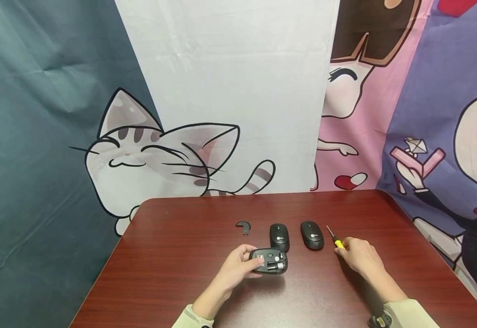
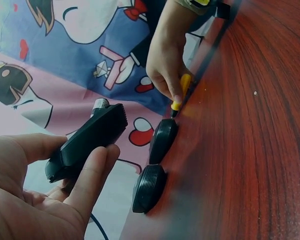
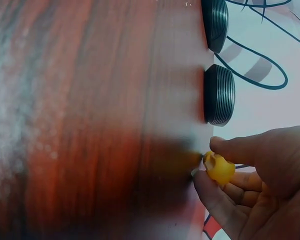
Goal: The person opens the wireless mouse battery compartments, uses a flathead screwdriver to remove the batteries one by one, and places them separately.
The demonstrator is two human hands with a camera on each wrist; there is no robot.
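Note:
My left hand (image 1: 233,269) holds a black computer mouse (image 1: 266,253) above the table, its underside facing up. Its battery bay is uncovered, and a battery (image 1: 276,265) shows in it; in the left wrist view one battery end (image 2: 101,103) sticks up past the mouse's edge. My right hand (image 1: 361,257) pinches the yellow handle of a screwdriver (image 1: 339,244) at the table, its metal shaft pointing away. In the right wrist view the handle (image 3: 222,171) sits between thumb and fingers, and the shaft is hidden.
Two more black mice stand upright on the table (image 1: 173,264): one (image 1: 279,234) just behind the held mouse, the other (image 1: 312,235) left of the screwdriver. A small black curved cover (image 1: 244,226) lies further left. A printed cloth (image 1: 238,91) hangs behind the table's far edge.

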